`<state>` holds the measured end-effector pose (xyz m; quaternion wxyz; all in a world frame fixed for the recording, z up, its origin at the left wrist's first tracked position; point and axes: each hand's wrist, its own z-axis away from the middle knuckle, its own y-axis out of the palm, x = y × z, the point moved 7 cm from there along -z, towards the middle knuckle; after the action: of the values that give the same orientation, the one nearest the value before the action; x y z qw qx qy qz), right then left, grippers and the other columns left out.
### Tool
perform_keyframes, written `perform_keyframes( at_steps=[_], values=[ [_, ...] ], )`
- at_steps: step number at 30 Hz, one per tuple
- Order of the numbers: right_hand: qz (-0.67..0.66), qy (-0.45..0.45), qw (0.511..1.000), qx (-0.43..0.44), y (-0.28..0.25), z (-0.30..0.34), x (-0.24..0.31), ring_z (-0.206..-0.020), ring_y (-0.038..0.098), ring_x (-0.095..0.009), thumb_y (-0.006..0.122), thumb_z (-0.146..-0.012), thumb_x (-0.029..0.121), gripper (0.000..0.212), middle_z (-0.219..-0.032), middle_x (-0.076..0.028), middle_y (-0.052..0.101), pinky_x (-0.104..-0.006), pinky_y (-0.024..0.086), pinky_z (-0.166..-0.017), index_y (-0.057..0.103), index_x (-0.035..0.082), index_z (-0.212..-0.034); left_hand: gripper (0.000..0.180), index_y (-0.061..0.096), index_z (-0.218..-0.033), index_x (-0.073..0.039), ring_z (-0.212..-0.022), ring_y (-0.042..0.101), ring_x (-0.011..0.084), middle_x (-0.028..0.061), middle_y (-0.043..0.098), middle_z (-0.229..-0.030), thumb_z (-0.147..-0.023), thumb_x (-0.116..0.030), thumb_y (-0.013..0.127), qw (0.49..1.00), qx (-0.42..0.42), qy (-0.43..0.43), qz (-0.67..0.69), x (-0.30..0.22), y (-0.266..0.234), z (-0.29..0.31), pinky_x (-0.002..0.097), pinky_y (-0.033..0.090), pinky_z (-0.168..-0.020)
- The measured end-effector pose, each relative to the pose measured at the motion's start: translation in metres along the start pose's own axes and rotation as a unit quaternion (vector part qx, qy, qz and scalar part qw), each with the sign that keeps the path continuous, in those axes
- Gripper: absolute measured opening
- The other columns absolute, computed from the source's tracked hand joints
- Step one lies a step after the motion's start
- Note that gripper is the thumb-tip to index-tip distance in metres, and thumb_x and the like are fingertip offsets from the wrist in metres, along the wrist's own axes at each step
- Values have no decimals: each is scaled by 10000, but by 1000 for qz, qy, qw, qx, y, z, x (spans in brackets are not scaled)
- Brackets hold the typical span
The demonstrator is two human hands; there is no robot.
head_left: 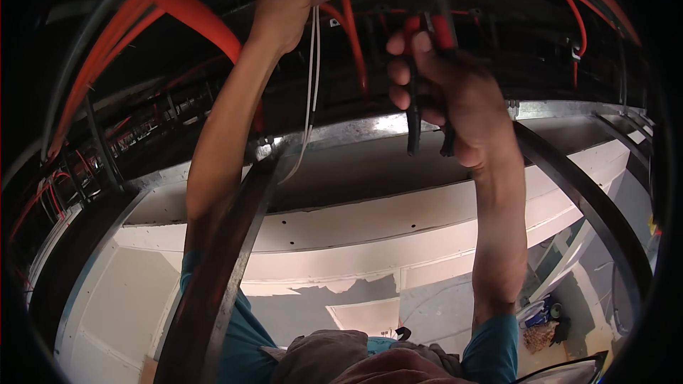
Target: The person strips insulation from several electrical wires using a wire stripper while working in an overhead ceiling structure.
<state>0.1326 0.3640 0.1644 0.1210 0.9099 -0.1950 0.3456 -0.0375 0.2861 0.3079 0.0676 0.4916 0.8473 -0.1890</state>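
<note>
Both my arms are raised toward the dark space overhead. My left hand (pixel 288 11) is at the top edge, its fingers pinched together around the upper part of two thin white wires (pixel 314 71). The wires hang below the hand, and their lower end curves off to the left. Something small and shiny shows at the fingertips, too small to name. To the right, my right hand (pixel 466 103) grips a pair of pliers (pixel 413 128) with red and black handles. The pliers' head points up into shadow, and its jaws are hard to make out. They are apart from the wires.
Orange-red flexible conduits (pixel 188 18) run overhead, several at the left, with another conduit (pixel 580 21) at the right. Dark metal channels (pixel 220 284) cross beside my left arm and, as another channel (pixel 594 195), right of my right arm. A white ledge (pixel 341 238) lies below.
</note>
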Motion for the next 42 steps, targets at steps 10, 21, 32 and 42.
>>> perform_keyframes(
  at_steps=[10, 21, 32, 42],
  values=[
    [201, -261, 932, -150, -8, -57, 35, -771, 619, -95, 680, -1009, 361, 357, -884, -22, 706, -265, 454, -665, 722, 28, -1133, 257, 649, -1269, 48, -1151, 702, 281, 160, 712, -1215, -1034, -31, 581, 992, 65, 64, -89, -5, 10, 4, 381, 544, -1051],
    [220, -381, 889, -129, 17, -97, 61, -857, 683, -142, 709, -880, -47, 230, -960, -83, 737, -294, 563, -770, 685, -18, -1107, 253, 664, -1230, 47, -1008, 726, 197, 133, 738, -1127, -982, 0, 660, 986, 5, 52, -160, -16, 15, 10, 330, 595, -906],
    [300, -419, 853, -86, 24, -91, 77, -827, 684, -223, 751, -861, -14, 169, -875, -158, 706, -352, 540, -777, 650, -37, -994, 316, 670, -1236, 41, -989, 725, 189, 135, 738, -1126, -925, 22, 724, 983, 16, 56, -173, -1, -6, 0, 312, 568, -935],
    [307, -419, 850, -84, 27, -90, 77, -799, 656, -198, 752, -849, -22, 171, -848, -172, 689, -337, 532, -748, 639, -51, -974, 205, 671, -1147, 51, -964, 729, 214, 137, 733, -1079, -947, 17, 697, 980, 28, 60, -188, -4, 0, 2, 332, 584, -921]
  ],
)
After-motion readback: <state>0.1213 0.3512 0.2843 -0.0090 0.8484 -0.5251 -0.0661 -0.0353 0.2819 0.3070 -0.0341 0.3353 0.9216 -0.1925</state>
